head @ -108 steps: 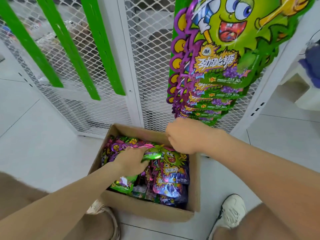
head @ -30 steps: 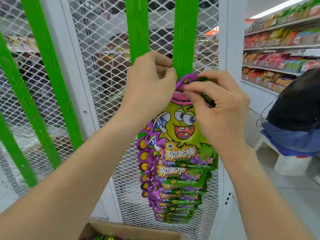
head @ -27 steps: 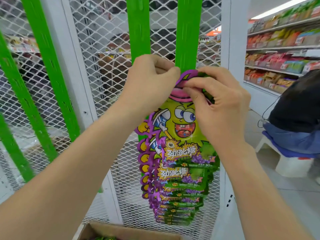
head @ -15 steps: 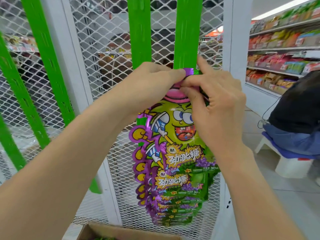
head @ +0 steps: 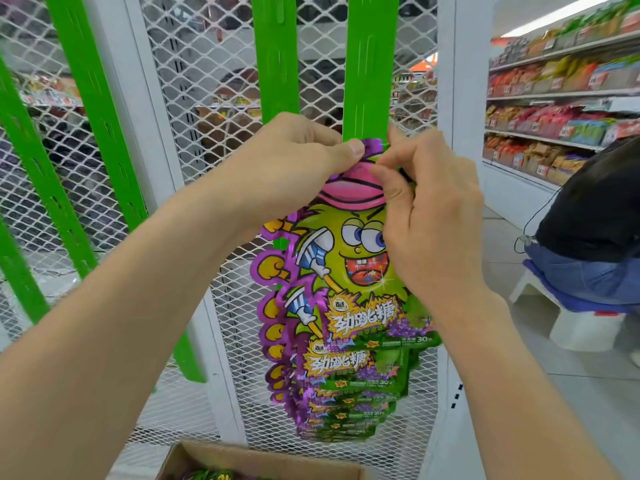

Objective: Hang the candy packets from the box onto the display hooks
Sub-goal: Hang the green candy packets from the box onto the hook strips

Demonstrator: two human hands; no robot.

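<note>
A green and purple candy packet [head: 346, 258] with a cartoon face is held against the right green display strip [head: 363, 64]. My left hand [head: 294, 168] pinches the packet's top edge from the left. My right hand [head: 429, 216] pinches the top from the right, partly covering the face. Several more packets [head: 346, 403] hang overlapped below it on the same strip. The hook itself is hidden behind my fingers. The cardboard box [head: 263, 460] shows at the bottom edge, with a sliver of packets inside.
A white wire-mesh rack [head: 194, 81] carries several more green strips [head: 273, 57] to the left. A person [head: 588, 230] sits on a white stool [head: 581, 327] at the right. Stocked store shelves [head: 561, 109] line the far right aisle.
Both hands rose from the box to the strip with one packet. Over the last second they shifted it slightly up against the strip, and the top packet now hangs a little higher.
</note>
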